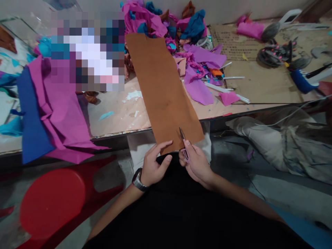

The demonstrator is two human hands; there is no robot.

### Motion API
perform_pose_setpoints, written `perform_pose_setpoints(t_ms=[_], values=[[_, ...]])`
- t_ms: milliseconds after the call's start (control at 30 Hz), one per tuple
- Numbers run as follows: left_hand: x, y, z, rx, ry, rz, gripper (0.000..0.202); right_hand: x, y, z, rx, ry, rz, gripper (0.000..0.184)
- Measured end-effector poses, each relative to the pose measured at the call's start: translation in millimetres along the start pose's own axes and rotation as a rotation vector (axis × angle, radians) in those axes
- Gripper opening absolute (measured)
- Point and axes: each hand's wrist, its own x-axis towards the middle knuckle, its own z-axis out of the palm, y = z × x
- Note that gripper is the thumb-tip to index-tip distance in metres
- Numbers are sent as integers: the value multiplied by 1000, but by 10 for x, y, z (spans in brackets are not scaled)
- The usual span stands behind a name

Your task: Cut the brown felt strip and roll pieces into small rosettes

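A long sheet of brown crepe paper (166, 83) lies across the table and hangs over its front edge toward my lap. My left hand (155, 162), with a watch (139, 180) on the wrist, rests at the sheet's near left corner. Its fingers are stretched out and the thumb is apart. In my right hand (195, 162) is a small pair of scissors (185, 152) with pinkish handles. The blades point away from me over the near end of the paper and look closed.
Crumpled pink and blue paper (192, 27) is heaped at the back of the table (116, 117). Pink sheets (59, 100) and a blue sheet (32, 121) hang over the edge at left. Cardboard (241, 90) lies at right with white sticks (234, 77). A red stool (53, 200) stands below left.
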Motion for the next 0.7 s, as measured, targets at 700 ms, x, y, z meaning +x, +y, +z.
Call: perform_pose_setpoints(t_ms=[700], values=[[-3, 2, 0, 8, -1, -2, 41, 13, 22, 2, 7, -4, 1, 48]])
